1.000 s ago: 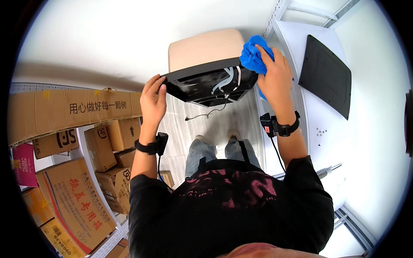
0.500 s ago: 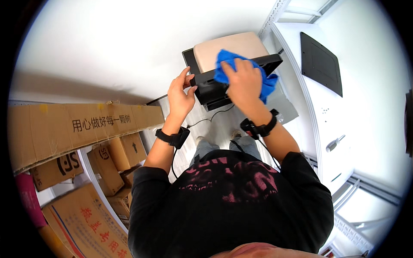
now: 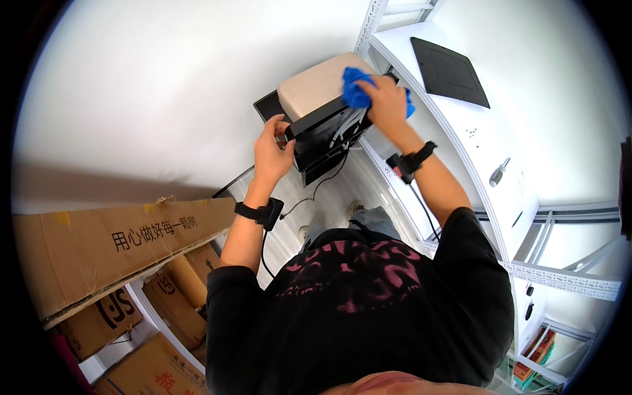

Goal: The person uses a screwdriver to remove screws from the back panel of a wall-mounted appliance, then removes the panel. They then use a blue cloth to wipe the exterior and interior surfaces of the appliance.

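A black box-like unit [image 3: 319, 145] stands in front of me, with pale cables [image 3: 342, 131] showing in its open side. My right hand [image 3: 388, 105] is closed round a crumpled blue cloth [image 3: 356, 89] and presses it on the unit's upper edge, near the right end. At the left end of that edge, my left hand [image 3: 273, 153] grips the unit's corner between thumb and fingers. A beige padded block [image 3: 316, 82] lies just behind the unit. Part of the cloth is hidden under my right hand.
To the right runs a white shelf holding a flat black panel [image 3: 451, 74], several tiny screws [image 3: 472, 135] and a screwdriver [image 3: 499, 172]. Cardboard boxes [image 3: 118, 253] fill a rack on the left. A dark cord [image 3: 316, 191] trails across the floor below the unit.
The blue cloth has moved rightward along the unit's upper edge with my right hand. More of the cables inside now shows. My left hand keeps its hold, and the whole view has turned.
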The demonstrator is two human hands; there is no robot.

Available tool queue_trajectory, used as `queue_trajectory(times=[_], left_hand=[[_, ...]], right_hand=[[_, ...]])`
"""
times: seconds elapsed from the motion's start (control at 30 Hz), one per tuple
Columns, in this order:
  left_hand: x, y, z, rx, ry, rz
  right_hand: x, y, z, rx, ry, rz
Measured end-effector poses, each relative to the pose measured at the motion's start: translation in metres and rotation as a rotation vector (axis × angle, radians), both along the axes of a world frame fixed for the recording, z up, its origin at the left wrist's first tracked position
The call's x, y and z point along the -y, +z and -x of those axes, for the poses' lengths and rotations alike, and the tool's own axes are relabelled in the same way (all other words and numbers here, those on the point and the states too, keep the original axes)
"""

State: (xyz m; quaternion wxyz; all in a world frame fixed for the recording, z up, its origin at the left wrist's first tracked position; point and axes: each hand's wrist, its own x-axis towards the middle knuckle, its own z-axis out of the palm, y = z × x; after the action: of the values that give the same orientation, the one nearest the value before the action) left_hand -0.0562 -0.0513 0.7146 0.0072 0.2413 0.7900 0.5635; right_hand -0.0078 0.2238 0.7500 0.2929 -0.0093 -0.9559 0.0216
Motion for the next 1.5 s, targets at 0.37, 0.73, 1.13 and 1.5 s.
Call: queue_trajectory(times=[0.37,0.73,1.13,1.5], left_hand=[[0.003,-0.002,0.001,0.061,0.002,-0.068],[0.003,-0.01,0.008,0.063,0.03,0.024],[0.001,-0.011,0.011,-0.118,-0.028,0.068],[0.0,-0.015,0.007,-0.074,0.018,0.045]], right_hand=[[-0.004,-0.006,0.004,-0.006,-0.26,-0.041],[0.132,-0.006,-0.027,-0.072,0.289,0.094],[-0.089,-0.029,0.009,-0.168,-0.198,0.209],[-0.084,-0.067,-0.005,-0.203,-0.473,0.934]])
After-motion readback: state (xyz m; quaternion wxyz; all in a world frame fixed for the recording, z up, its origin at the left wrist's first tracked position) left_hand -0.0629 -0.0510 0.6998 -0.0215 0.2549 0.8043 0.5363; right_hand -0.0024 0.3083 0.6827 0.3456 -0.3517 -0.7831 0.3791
